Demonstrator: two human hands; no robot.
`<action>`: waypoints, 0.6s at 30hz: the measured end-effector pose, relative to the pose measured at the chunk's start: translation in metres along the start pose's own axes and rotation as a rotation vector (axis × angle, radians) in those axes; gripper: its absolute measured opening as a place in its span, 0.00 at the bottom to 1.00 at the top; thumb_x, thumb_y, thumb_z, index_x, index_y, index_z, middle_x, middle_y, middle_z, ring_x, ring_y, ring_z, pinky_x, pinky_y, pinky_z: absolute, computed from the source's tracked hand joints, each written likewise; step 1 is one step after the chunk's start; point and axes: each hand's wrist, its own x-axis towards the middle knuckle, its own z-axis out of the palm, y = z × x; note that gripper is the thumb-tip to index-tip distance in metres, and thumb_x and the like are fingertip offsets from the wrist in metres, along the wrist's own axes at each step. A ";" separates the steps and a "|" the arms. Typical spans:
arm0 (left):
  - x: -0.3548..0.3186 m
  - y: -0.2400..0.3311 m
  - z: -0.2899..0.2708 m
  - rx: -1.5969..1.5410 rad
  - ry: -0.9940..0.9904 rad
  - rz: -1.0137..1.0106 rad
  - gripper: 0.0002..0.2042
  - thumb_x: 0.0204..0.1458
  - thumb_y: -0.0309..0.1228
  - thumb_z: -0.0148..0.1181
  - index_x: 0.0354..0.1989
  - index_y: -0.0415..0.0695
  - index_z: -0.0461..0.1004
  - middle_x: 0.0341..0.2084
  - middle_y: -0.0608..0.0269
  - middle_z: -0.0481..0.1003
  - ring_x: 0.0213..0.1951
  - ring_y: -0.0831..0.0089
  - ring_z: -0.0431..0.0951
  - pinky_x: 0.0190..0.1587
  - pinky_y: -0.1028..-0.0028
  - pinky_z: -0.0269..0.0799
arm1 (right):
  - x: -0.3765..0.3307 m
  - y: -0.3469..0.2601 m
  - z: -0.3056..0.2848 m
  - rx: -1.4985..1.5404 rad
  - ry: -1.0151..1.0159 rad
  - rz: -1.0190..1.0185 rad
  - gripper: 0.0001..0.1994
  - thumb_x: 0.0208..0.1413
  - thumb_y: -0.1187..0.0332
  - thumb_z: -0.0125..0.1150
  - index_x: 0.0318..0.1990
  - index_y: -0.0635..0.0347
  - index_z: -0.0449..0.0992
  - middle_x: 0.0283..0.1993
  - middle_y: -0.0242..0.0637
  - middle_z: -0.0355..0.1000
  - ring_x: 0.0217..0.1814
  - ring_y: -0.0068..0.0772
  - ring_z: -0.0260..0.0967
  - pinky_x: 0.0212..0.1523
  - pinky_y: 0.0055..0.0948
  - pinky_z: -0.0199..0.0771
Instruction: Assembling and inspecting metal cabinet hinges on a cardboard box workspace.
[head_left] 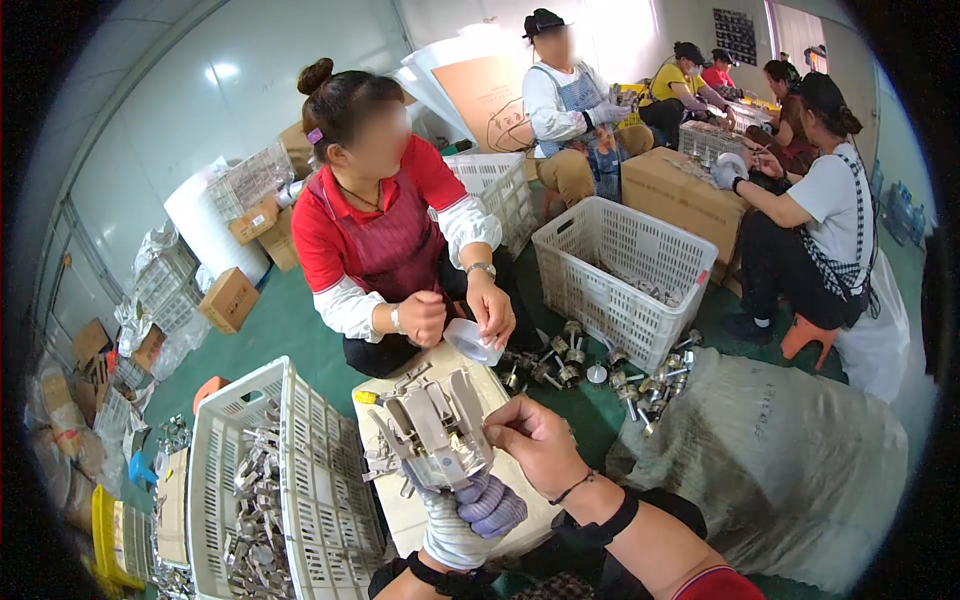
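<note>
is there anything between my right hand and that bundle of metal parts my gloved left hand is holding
Nothing visible. The right hand is bare and its fingertips already touch the bundle of metal parts, which the gloved left hand grips from below, above the cardboard box.

It is a small factory workroom. People sit low on a green floor [290, 330] among white plastic crates [620, 265], cardboard boxes [228, 300] and piles of metal parts [255, 520].

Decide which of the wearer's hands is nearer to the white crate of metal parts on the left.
Left. The gloved left hand, gripping a bundle of metal clips, sits just right of the white crate. The bare right hand is farther right, touching the bundle's other side.
</note>
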 end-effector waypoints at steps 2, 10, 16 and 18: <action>0.000 0.000 0.001 0.028 0.046 0.009 0.24 0.44 0.65 0.44 0.15 0.57 0.59 0.05 0.81 0.48 0.08 0.83 0.47 0.15 0.78 0.47 | -0.001 -0.001 -0.001 0.022 -0.001 0.022 0.03 0.51 0.77 0.56 0.33 0.65 0.69 0.31 0.32 0.71 0.33 0.18 0.66 0.37 0.19 0.69; -0.002 0.005 -0.011 0.069 -0.076 -0.074 0.24 0.49 0.59 0.44 0.12 0.56 0.54 0.04 0.79 0.49 0.07 0.82 0.47 0.14 0.78 0.48 | -0.008 -0.003 -0.003 -0.007 -0.059 0.019 0.05 0.51 0.73 0.59 0.33 0.64 0.70 0.31 0.30 0.70 0.33 0.16 0.65 0.37 0.18 0.68; -0.003 0.007 -0.008 0.056 -0.078 -0.102 0.17 0.55 0.49 0.42 0.27 0.48 0.64 0.04 0.74 0.52 0.07 0.81 0.53 0.11 0.79 0.50 | -0.010 0.006 -0.018 0.089 -0.141 0.036 0.28 0.42 0.61 0.69 0.48 0.63 0.64 0.37 0.29 0.68 0.37 0.18 0.65 0.40 0.20 0.69; -0.004 0.007 -0.012 0.067 -0.084 -0.076 0.17 0.55 0.48 0.40 0.30 0.46 0.65 0.05 0.72 0.55 0.06 0.79 0.54 0.11 0.77 0.51 | -0.012 -0.006 -0.010 0.232 -0.317 0.101 0.35 0.42 0.59 0.68 0.57 0.63 0.59 0.46 0.33 0.67 0.46 0.23 0.64 0.47 0.24 0.67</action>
